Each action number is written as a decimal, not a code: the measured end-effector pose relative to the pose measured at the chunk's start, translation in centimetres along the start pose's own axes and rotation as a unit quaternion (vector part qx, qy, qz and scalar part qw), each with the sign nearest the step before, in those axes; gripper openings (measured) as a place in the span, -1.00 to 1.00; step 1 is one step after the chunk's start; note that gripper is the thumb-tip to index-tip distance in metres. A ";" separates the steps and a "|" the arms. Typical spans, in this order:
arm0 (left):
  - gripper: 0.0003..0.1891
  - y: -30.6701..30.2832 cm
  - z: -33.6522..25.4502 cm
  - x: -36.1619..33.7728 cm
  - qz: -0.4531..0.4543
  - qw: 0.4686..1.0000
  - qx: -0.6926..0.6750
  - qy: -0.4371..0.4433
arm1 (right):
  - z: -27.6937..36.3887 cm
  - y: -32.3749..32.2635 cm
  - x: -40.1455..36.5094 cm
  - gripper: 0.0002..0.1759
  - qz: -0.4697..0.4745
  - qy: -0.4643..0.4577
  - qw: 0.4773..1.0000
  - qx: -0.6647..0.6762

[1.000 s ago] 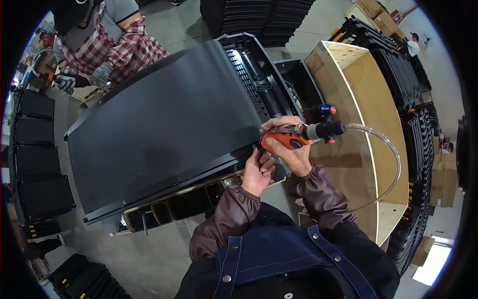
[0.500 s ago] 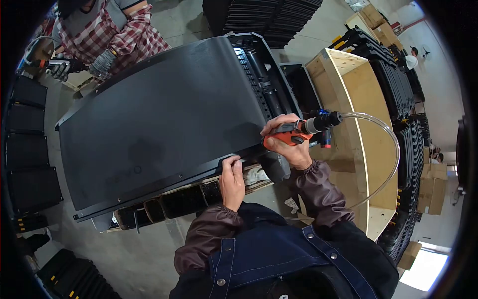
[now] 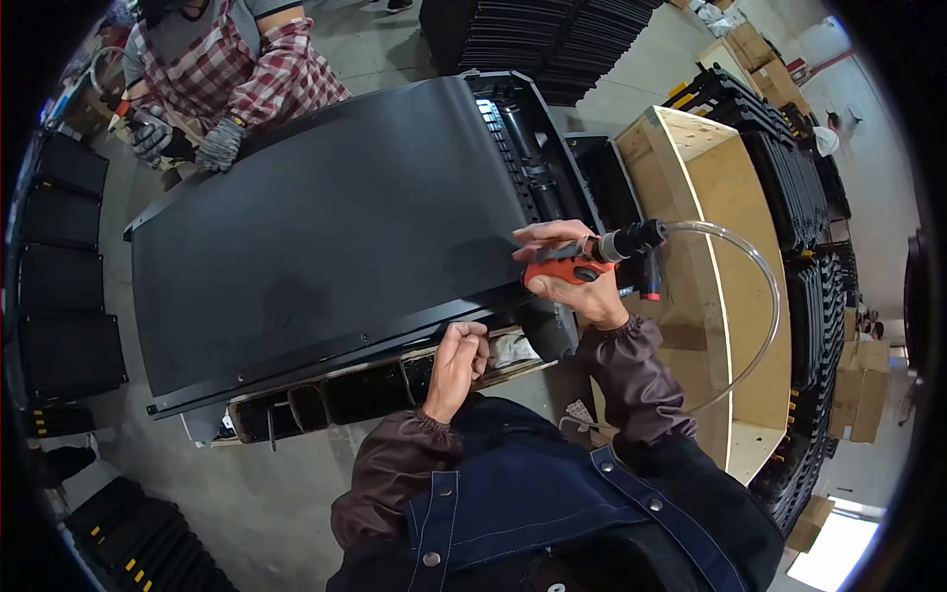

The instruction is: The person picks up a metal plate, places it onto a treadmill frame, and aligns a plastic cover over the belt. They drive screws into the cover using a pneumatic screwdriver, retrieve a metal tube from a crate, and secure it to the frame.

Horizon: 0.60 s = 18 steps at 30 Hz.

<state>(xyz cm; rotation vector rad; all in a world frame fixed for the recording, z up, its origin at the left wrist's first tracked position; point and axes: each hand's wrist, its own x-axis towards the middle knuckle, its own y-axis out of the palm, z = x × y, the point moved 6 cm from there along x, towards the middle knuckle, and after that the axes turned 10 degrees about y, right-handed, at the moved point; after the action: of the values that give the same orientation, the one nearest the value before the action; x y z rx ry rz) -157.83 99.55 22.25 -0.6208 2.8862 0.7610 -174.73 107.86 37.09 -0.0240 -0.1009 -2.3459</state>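
Two bare hands work apart from each other at the near edge of the broad black panel (image 3: 326,237). Your left hand (image 3: 456,373) has its fingers curled in just beside that edge; whether it pinches something small, you cannot tell from this view. Your right hand (image 3: 600,299) is wrapped around an orange air tool (image 3: 558,269) over the panel's near right corner, the tool's working end hidden. You hold it with the coupling (image 3: 631,240) turned outward, probably so that the clear hose (image 3: 777,296) loops off to the right and clears both the panel and your left hand. Below the panel's edge sit open black bins (image 3: 365,397), seemingly within easy reach for small parts. A printed paper (image 3: 577,412) lies beside your right sleeve, its print too small to read. Past the panel's right end, a black frame (image 3: 552,104) shows dark tubes, and a plywood crate (image 3: 691,187) stands to its right. Across the panel, a co-worker in a checked shirt (image 3: 197,64) holds another tool in gloved hands. Farther off are stacked black slabs (image 3: 533,44) and, to the right, cardboard boxes (image 3: 860,385). No brand can be made out on your tool.
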 end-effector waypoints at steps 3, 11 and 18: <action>-0.75 -0.3 -0.3 -1.2 0.020 0.999 0.010 -0.027 | -0.9 0.0 0.0 -0.56 -0.086 -0.004 0.996 -0.008; -0.67 -1.3 0.4 -2.8 0.013 0.997 -0.011 -0.069 | 0.5 -0.5 0.0 -0.72 -0.106 0.025 0.994 -0.029; -0.65 -2.2 0.9 -2.8 -0.048 0.995 -0.048 -0.067 | 1.1 -2.2 0.1 -0.67 -0.051 0.045 0.998 -0.003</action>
<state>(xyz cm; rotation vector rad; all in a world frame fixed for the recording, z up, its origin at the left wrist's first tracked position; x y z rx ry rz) -154.34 99.27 21.03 -0.6845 2.6909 0.8968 -176.37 109.42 38.09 0.0860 -0.0506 -2.4450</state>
